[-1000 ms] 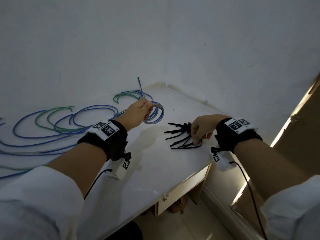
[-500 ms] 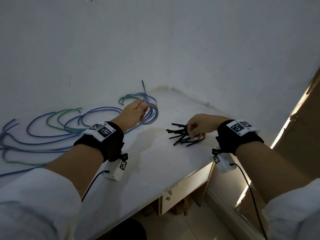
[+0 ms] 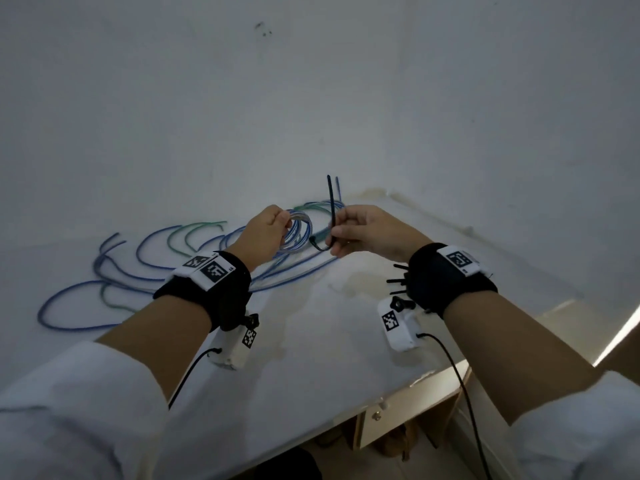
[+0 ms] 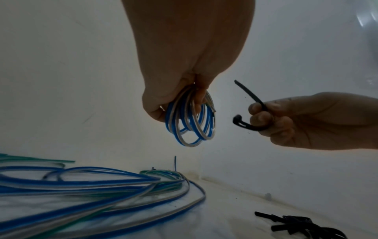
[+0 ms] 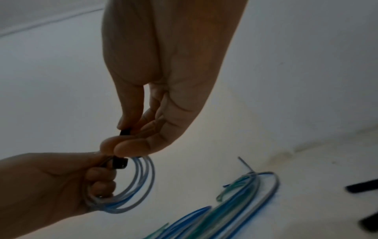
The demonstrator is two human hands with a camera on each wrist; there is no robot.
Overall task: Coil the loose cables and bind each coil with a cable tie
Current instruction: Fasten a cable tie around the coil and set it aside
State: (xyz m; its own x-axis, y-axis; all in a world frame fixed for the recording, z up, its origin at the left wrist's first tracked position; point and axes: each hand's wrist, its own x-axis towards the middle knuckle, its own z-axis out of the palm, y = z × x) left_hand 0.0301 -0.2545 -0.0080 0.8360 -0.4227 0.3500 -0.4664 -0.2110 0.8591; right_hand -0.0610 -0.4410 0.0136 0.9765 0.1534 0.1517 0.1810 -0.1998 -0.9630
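Now, left hand (image 3: 265, 233) gripping the coil (image 4: 191, 120), my right hand (image 3: 367, 233) pinching the cable tie (image 4: 250, 107): thread its tail through the loops beside my left fingertips.

Dim, bluish light throughout (wrist views soft, edges bent by wide-angle)

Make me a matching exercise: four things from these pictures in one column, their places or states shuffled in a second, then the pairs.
Things
1. blue-and-white coil
2. single black tie
3. spare ties
4. loose cables

States
A. sprawled uncoiled on the table
B. pinched in the right hand, bent into a hook
C. gripped in the left hand, lifted off the table
D. heaped on the table

Pairs: 1-C, 2-B, 3-D, 4-A
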